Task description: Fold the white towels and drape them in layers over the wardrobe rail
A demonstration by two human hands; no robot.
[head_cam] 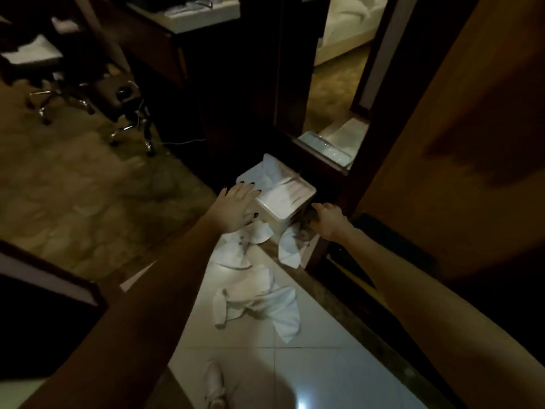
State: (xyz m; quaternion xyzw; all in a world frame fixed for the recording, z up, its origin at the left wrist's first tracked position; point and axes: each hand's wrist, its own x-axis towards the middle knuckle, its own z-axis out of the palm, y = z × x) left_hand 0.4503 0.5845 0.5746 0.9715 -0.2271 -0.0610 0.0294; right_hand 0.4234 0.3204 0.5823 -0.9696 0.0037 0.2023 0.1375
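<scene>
A white square bin (287,215) stands on the floor by the dark wardrobe base, with white towels (275,180) stuffed inside. My left hand (236,205) lies with spread fingers against the bin's left side. My right hand (327,219) reaches to the bin's right wall, fingers loosely apart; I cannot tell whether it touches. More white towels lie crumpled on the tiled floor: one (236,249) under my left wrist, one (290,246) at the bin's front, a larger one (256,302) nearer me, and a small one (213,385) at the bottom.
A brown wardrobe door (460,128) stands open on the right. A mirror panel (339,69) rises behind the bin. An office chair base (129,119) sits on the carpet to the left, beside a dark desk (165,39). White floor tiles (324,373) stretch toward me.
</scene>
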